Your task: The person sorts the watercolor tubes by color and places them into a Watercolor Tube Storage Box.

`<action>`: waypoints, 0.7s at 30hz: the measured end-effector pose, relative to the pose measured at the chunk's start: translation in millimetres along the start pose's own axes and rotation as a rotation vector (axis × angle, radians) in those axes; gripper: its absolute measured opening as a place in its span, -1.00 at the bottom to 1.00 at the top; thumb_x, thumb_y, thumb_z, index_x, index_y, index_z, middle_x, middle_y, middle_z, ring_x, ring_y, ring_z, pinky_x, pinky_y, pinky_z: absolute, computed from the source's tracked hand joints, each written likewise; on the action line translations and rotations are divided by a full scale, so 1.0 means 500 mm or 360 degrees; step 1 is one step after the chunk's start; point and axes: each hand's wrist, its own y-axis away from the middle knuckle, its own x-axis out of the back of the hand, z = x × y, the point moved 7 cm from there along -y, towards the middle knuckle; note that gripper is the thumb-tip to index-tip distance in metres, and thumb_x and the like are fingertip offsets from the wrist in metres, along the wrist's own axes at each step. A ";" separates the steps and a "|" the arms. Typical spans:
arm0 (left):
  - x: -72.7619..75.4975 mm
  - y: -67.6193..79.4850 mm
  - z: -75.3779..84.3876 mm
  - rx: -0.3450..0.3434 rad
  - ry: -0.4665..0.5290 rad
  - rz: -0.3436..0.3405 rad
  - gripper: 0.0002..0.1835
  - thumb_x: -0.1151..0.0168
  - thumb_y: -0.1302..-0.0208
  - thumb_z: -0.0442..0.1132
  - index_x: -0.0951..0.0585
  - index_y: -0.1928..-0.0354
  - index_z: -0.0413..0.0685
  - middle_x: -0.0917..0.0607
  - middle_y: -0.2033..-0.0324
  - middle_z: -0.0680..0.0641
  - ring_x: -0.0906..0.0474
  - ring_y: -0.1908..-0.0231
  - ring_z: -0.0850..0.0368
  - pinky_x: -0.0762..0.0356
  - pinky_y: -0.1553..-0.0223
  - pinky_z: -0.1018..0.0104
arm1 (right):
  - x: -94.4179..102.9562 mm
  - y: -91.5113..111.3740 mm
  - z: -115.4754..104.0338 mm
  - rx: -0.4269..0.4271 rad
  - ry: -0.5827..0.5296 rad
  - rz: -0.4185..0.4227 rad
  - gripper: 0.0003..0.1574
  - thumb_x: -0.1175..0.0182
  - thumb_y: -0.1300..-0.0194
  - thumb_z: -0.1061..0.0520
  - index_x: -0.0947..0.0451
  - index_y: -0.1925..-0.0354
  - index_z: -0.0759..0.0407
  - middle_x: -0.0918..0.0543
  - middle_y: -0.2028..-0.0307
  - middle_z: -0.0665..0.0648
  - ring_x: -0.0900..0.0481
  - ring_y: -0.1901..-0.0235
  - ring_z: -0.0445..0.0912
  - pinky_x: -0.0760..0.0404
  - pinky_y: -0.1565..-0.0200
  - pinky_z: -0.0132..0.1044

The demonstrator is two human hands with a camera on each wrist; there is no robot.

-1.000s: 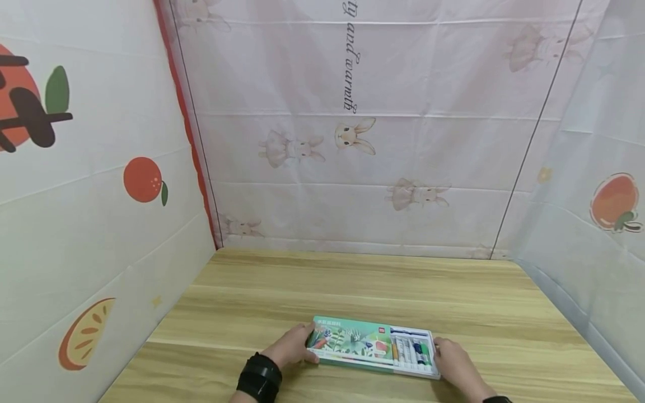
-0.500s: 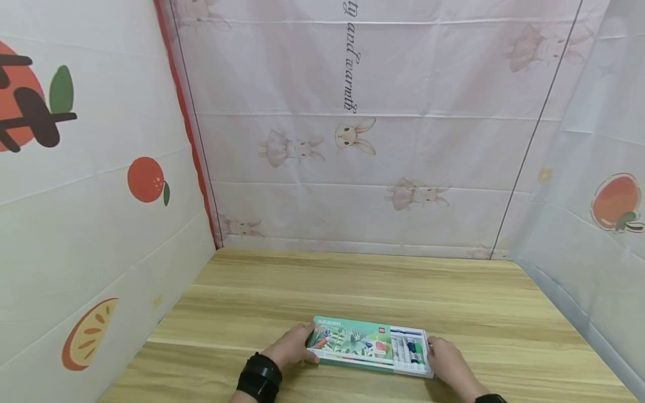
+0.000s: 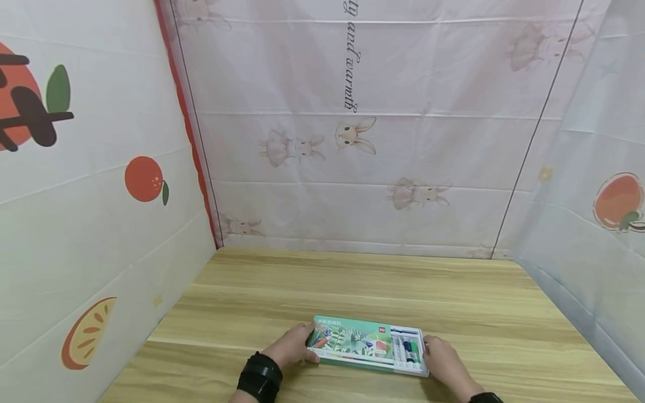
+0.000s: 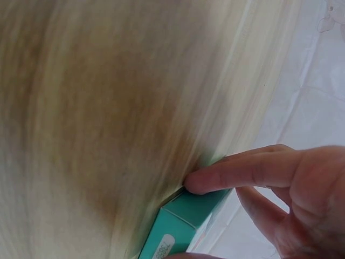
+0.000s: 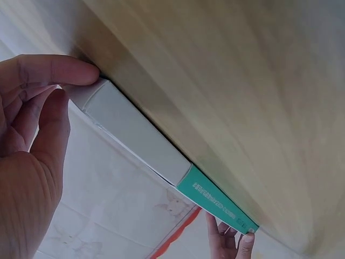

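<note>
A flat watercolour paint set lies low in the head view, its green printed sleeve covering most of a white tray. Several paint tubes, among them blue and green ones, show in the uncovered right part. My left hand grips the left end of the sleeve; in the left wrist view a finger lies along the green box end. At the opposite end, my right hand holds the tray's short side. The right wrist view shows fingertips at the white tray end, the thumb close beside it.
The set rests on a wood-grain table. A pale rabbit-print cloth hangs behind the table, and fruit-print cloths flank it. Black bands circle both wrists.
My right hand has moved left along with the tray, which has slid further into the sleeve, so less of it shows. The left hand and the sleeve have stayed put.
</note>
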 end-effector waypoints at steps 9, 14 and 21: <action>-0.002 -0.003 -0.004 -0.0008 0.0003 0.0012 -0.12 -0.31 0.31 -0.08 -0.19 -0.12 -0.29 -0.33 0.06 -0.29 -0.27 0.07 -0.05 -0.21 0.07 0.11 | -0.001 -0.001 -0.010 0.0032 0.0004 0.0026 -0.73 -0.01 0.09 0.41 -0.42 0.31 0.52 -0.52 0.40 0.34 -0.48 0.38 0.12 -0.45 0.35 -0.07; -0.002 -0.002 -0.004 -0.0018 -0.0009 0.0011 -0.12 -0.31 0.31 -0.08 -0.18 -0.12 -0.30 -0.32 0.05 -0.31 -0.26 0.06 -0.08 -0.21 0.06 0.10 | -0.005 -0.001 -0.017 0.0026 0.0006 -0.0007 -0.72 -0.02 0.09 0.41 -0.41 0.30 0.53 -0.51 0.41 0.34 -0.48 0.42 0.07 -0.46 0.39 -0.09; 0.001 0.000 -0.003 -0.0027 0.0014 0.0012 -0.11 -0.32 0.32 -0.09 -0.18 -0.12 -0.31 -0.32 0.07 -0.32 -0.27 0.08 -0.07 -0.22 0.07 0.10 | -0.011 -0.004 -0.020 -0.0011 0.0002 -0.0031 -0.72 -0.03 0.08 0.40 -0.41 0.29 0.51 -0.51 0.41 0.31 -0.46 0.49 -0.03 -0.47 0.46 -0.18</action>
